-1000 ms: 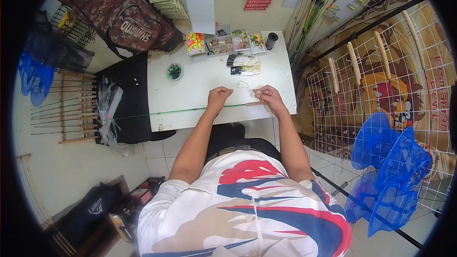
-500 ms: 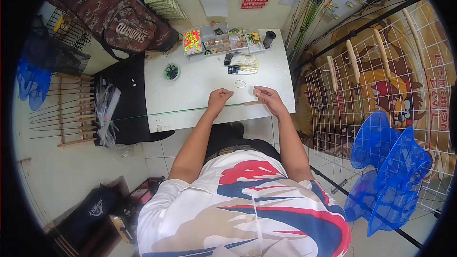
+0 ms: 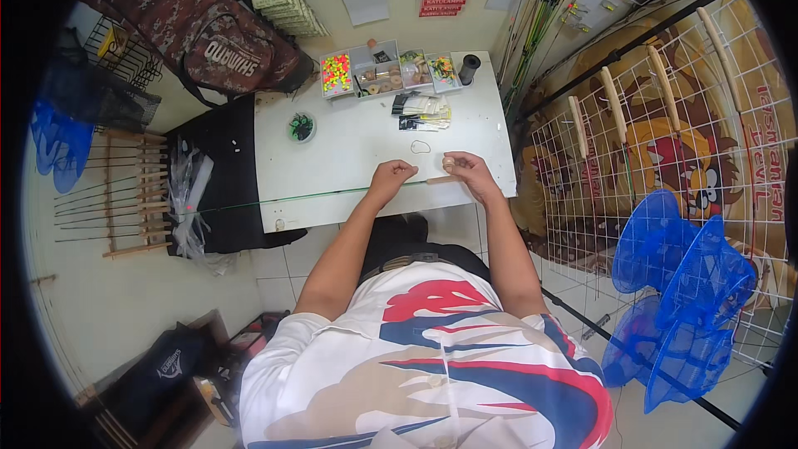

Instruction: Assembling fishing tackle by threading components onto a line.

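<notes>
My right hand (image 3: 472, 176) grips a small round beige spool (image 3: 449, 163), held above the right part of the white table (image 3: 349, 154). To its left, the fingertips of my left hand (image 3: 392, 181) are pinched together; whatever is between them is too fine to make out. A thin green fishing rod (image 3: 312, 194) runs along the table's front side, passing by my left wrist and reaching out past the left edge. Its pale handle (image 3: 439, 180) lies between my two hands. Just beyond them is a small loop of thin cord (image 3: 421, 147).
At the back stand a box of bright beads (image 3: 337, 73), a compartment tray (image 3: 378, 86) and a black spool (image 3: 470, 69). Flat packets (image 3: 422, 110) lie before them. A round tub (image 3: 301, 126) sits left. Blue nets (image 3: 665, 283) hang on the right rack.
My left hand has shifted a little to the right, nearer my right hand. The right hand has turned the spool slightly and stays in about the same place.
</notes>
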Available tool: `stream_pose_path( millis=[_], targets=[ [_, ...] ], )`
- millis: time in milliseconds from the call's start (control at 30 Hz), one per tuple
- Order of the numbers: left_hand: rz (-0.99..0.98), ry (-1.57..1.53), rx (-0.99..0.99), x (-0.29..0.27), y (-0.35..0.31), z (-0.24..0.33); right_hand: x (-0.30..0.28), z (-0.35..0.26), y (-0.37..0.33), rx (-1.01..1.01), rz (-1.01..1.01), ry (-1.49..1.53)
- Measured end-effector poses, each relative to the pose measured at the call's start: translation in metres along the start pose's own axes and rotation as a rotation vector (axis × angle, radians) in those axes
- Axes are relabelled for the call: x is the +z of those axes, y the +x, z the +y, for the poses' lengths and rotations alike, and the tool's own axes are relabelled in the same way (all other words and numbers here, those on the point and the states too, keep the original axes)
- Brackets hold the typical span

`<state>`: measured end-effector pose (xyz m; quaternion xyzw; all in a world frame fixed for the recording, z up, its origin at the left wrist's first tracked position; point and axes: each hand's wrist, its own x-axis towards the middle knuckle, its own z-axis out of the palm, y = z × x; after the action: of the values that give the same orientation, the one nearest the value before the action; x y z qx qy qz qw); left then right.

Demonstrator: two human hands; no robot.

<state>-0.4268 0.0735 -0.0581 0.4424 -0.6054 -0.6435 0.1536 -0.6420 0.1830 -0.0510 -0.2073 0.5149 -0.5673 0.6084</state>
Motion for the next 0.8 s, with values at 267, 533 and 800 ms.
stream_pose_path(
  millis=[267,533,800],
  targets=[
    [-0.070,0.060,-0.021,0.004,0.000,0.002,-0.010,0.015,0.003,-0.056,-0.061,-0.001],
    [-0.081,0.038,0.036,0.007,-0.001,0.000,0.009,-0.005,-0.004,-0.044,-0.039,-0.132],
    [-0.152,0.066,0.026,0.010,-0.007,-0.001,0.005,0.002,-0.003,-0.063,-0.018,-0.195]
  ],
)
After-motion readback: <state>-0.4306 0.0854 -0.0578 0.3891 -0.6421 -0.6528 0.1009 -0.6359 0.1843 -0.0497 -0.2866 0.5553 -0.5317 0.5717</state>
